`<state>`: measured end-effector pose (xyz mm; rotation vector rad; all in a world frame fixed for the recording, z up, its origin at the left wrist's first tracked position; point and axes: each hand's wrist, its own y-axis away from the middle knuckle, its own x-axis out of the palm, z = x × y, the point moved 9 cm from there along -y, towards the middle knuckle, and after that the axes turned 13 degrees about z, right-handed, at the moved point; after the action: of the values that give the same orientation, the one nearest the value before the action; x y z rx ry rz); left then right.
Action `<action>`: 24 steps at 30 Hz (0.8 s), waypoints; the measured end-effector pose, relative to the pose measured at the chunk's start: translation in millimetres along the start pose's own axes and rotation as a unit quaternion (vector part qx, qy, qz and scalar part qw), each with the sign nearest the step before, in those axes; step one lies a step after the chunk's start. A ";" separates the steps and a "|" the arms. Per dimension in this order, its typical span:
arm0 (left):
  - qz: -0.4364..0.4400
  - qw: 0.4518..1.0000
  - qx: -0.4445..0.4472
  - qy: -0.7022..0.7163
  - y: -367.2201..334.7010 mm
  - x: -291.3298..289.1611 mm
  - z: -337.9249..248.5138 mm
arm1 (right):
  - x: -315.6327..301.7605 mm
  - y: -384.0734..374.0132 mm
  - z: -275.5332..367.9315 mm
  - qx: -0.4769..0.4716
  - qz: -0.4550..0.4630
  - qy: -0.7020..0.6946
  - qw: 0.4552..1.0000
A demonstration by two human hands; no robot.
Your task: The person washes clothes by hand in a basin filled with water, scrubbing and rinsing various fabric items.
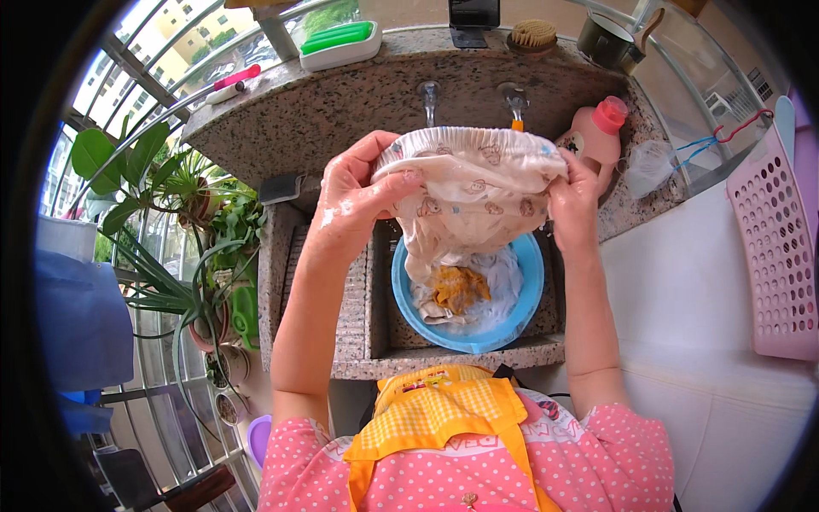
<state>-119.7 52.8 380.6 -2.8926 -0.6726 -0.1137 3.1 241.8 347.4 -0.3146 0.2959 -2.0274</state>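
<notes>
Stretched between my hands is a pale pair of child's pants (478, 192), printed with small figures and gathered along an elastic waistband. My left hand (363, 183) pinches one end of the waistband, thumb in front, with suds on its wet skin. At the opposite end my right hand (575, 205) has its fingers closed round the cloth. The lower part of the pants droops over a light blue basin (537, 294) standing in the stone sink. Inside the basin, a mustard-yellow cloth (459, 290) and white cloths (505, 282) lie in cloudy water.
Two taps (430, 102) stick out behind the pants. A pink bottle (597, 136) stands right of them. The ledge carries a green-and-white soap box (339, 44), a brush (532, 36) and a pot (607, 41). A ribbed washboard (351, 316) adjoins the basin; a pink basket (772, 256) hangs at right.
</notes>
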 end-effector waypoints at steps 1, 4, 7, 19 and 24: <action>0.000 1.000 0.002 -0.019 -0.3 -1.8 -7.7 | 0.6 -5.2 23.0 -0.015 0.013 -0.015 1.000; -0.018 0.969 -0.014 -0.246 -0.8 -11.9 -8.7 | -5.1 -6.0 23.5 0.052 0.092 -0.062 0.992; -0.095 0.788 -0.014 -0.608 9.4 -32.3 12.3 | -18.3 -1.4 -18.8 0.120 0.094 -0.026 0.988; -0.047 0.858 -0.069 0.508 18.3 17.3 220.3 | -17.6 72.5 -221.5 0.278 -0.007 -0.411 0.868; -0.117 0.855 -0.212 0.458 54.4 11.2 364.9 | 154.2 106.5 -128.6 -0.062 0.211 0.310 0.925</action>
<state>-72.5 75.7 15.3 -2.5807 -0.8335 -1.7179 -22.3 66.1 205.4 0.3128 0.8133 -1.6294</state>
